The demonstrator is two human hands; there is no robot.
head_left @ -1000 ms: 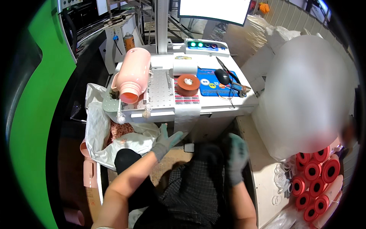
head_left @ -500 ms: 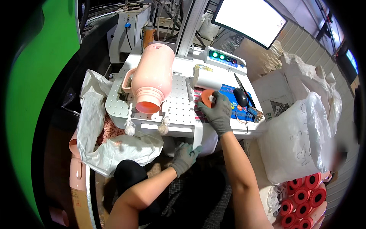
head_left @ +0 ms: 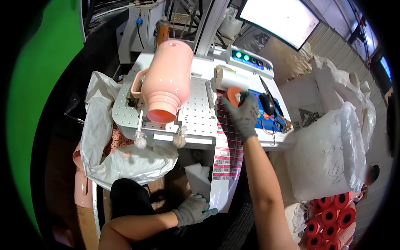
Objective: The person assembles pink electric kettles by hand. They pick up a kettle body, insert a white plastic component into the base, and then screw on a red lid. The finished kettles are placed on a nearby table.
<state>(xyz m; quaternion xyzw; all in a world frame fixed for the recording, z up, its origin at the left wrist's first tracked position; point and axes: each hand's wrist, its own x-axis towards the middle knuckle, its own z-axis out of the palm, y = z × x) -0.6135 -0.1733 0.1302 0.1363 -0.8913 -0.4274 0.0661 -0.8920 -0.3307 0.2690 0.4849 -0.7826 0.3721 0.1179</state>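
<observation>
My left hand [head_left: 193, 211], in a grey-green glove, is low by my lap and pinches the lower end of a long strip of red-and-white labels [head_left: 227, 156]. The strip runs up over the table edge to a white label roll [head_left: 233, 80]. My right hand [head_left: 244, 113], gloved in grey, has its fingers curled around a round orange disc [head_left: 234, 95] with a pale middle, just in front of the roll. Left of it, a pink jug-like flask body [head_left: 170, 75] with a side handle lies tilted on the perforated plate [head_left: 198, 110], its threaded mouth toward me.
A black mouse [head_left: 266, 104] and cables sit right of my right hand, below a control box [head_left: 251, 61] with lit green buttons. White sacks [head_left: 325, 154] stand at the right, above several red-rimmed pink cylinders [head_left: 330, 216]. Another white sack [head_left: 139, 166] hangs open at the left.
My left hand has moved down toward my lap, drawing the label strip out long, its printed rows now showing. My right hand and the orange disc have shifted slightly up and right.
</observation>
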